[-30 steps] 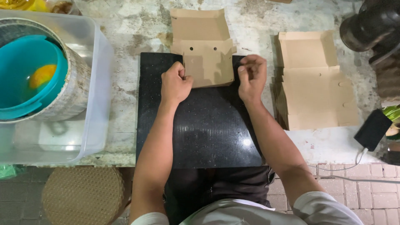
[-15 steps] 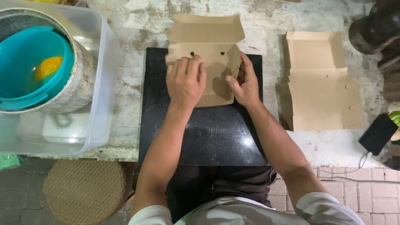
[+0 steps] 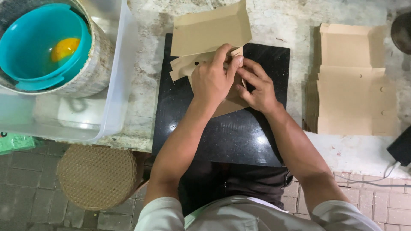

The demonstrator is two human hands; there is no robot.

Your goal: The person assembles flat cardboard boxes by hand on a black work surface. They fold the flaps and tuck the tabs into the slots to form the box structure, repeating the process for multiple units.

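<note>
A brown cardboard box blank [image 3: 209, 32] lies partly folded on a black stone slab [image 3: 222, 132]. Its lid flap stands up at the far side. My left hand [image 3: 212, 79] presses on the middle of the cardboard and pinches a side flap with its fingertips. My right hand [image 3: 256, 85] grips the same flap from the right, fingers touching those of my left hand. Both hands cover much of the box's lower part.
A stack of flat cardboard blanks [image 3: 353, 96] lies to the right. At the left a clear plastic tub [image 3: 117, 85] holds a round container with a teal bowl [image 3: 40, 47]. A woven round stool [image 3: 98, 175] stands below the counter edge. A dark device with a cable [image 3: 400, 147] sits far right.
Both hands moved from the box's outer sides to its middle and came together on a flap. The side flaps have been folded inward and the lid now stands up.
</note>
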